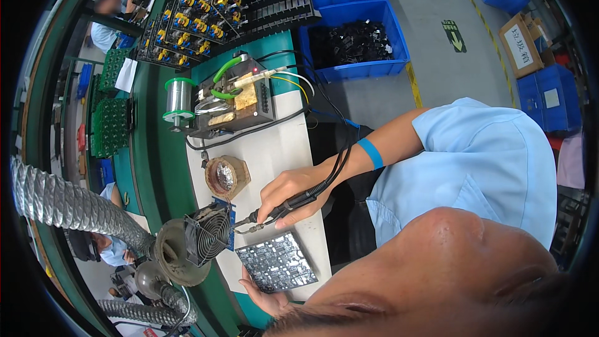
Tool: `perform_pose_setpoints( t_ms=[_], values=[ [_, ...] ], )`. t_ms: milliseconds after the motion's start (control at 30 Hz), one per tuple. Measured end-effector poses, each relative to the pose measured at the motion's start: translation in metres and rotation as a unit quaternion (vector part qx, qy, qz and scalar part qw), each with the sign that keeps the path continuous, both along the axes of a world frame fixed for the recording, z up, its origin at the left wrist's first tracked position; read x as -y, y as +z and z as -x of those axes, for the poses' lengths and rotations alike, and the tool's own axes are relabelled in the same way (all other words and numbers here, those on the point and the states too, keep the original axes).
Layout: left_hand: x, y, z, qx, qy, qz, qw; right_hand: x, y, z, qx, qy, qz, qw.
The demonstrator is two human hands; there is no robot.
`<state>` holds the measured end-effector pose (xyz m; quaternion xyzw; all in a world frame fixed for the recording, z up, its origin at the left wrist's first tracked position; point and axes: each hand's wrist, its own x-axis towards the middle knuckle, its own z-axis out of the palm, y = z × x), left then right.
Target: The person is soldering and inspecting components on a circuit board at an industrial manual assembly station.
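My right hand (292, 188) is closed round the dark handle of a soldering iron (303, 198), and a blue band circles that wrist. A thin metal tube runs beside the iron's tip, which points at the gap between a small black fan and the board. At the lower edge, my left hand (267, 298) grips a dark square circuit board (277, 263) densely covered with silvery pads. The board is tilted, and part of that hand is hidden under it. Just left of the iron's tip stands the fan (212, 234) with its round wire grille.
A round pot with shiny metal (224, 178) sits on the white mat (284, 137). Above it are a solder spool (179, 95) and a wire feeder box (240, 109). Silver ducts (81, 203) stand left; blue bins (355, 68) of black parts are at top. Cables trail along my right arm.
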<state>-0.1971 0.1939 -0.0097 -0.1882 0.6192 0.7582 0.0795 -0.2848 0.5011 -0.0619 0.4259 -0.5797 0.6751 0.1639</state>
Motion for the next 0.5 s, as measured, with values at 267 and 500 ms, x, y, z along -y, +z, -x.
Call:
perform_pose_setpoints(
  t_ms=[267, 500],
  values=[
    [-0.001, 0.004, 0.002, -0.013, 0.005, 0.049, 0.999, -0.002, 0.005, -0.003, 0.044, 0.018, -0.016, 0.999],
    [-0.014, 0.012, 0.007, -0.017, 0.009, 0.015, 1.000, -0.002, 0.008, -0.004, 0.041, 0.007, -0.023, 0.999]
  ],
)
